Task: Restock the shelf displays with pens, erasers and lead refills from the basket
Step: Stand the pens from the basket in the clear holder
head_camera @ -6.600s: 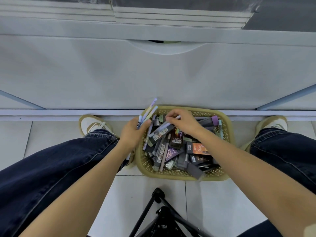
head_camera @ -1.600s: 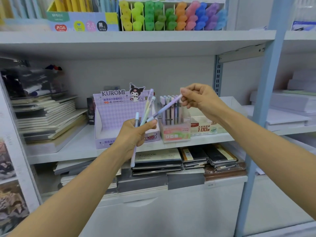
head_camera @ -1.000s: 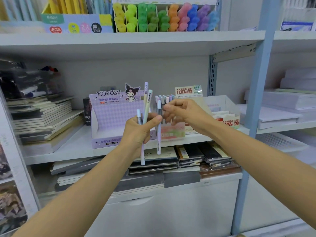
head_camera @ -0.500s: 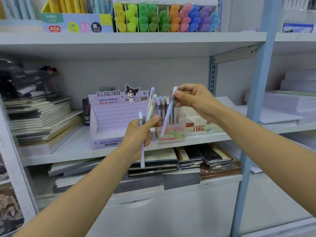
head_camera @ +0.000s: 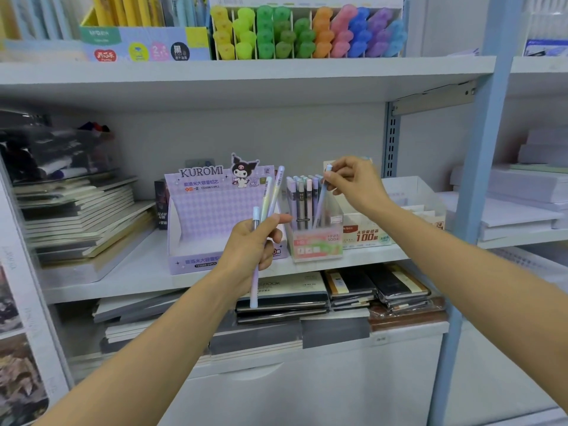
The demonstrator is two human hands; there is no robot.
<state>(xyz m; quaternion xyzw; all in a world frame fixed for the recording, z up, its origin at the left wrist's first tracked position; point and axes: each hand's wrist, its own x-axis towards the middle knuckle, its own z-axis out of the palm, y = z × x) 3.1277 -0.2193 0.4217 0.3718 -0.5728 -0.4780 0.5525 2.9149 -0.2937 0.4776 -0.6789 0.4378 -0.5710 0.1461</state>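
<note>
Head view: right hand [head_camera: 353, 186] pinches one pen [head_camera: 319, 204], lowering it into the pen display [head_camera: 316, 241]; left hand [head_camera: 252, 244] grips three remaining pens [head_camera: 267, 198] nearer. Basket unseen; restocking looks early.

1. We find the purple cardboard Kuromi display box [head_camera: 212, 219] on the white metal middle shelf [head_camera: 138, 273], with the clear plastic pen holder [head_camera: 318, 245] just right of it.
2. The white cardboard lead-refill tray [head_camera: 368, 236] sits right of the holder; the stack of pale notebooks [head_camera: 83, 222] lies left of the box.
3. Our left hand [head_camera: 249, 245], gripping three pastel plastic pens [head_camera: 270, 196], is before the box.
4. Our right hand [head_camera: 353, 186] pinches a single pastel pen [head_camera: 321, 201], its lower end in the holder.
</note>
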